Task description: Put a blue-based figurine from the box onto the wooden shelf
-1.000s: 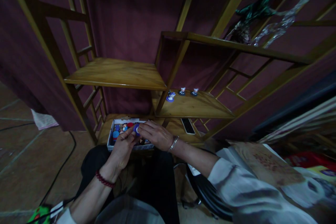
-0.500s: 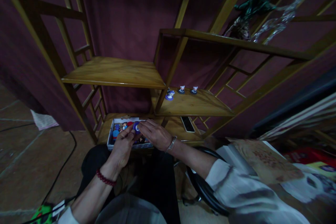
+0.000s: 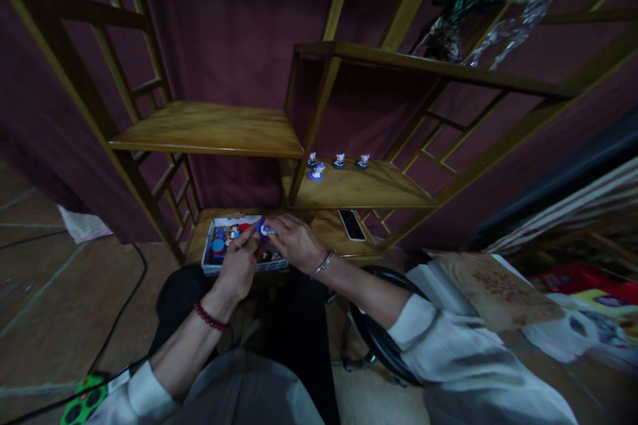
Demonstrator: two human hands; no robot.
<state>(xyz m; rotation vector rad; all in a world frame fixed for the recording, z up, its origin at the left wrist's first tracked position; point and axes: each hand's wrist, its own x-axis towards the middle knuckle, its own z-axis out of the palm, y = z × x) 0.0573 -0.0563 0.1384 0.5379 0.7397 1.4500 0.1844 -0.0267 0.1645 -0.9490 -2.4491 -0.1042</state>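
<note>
- I see the left hand (image 3: 241,264) and right hand (image 3: 299,242), fingers closed around a purple figurine (image 3: 264,228).
- It is held over the right part of a near, low box (image 3: 214,271) containing loose figurines (image 3: 234,233).
- Far right, a shelf (image 3: 369,194) bears four standing figurines (image 3: 316,172).
- I judge four out, one in hand, the rest boxed.
</note>
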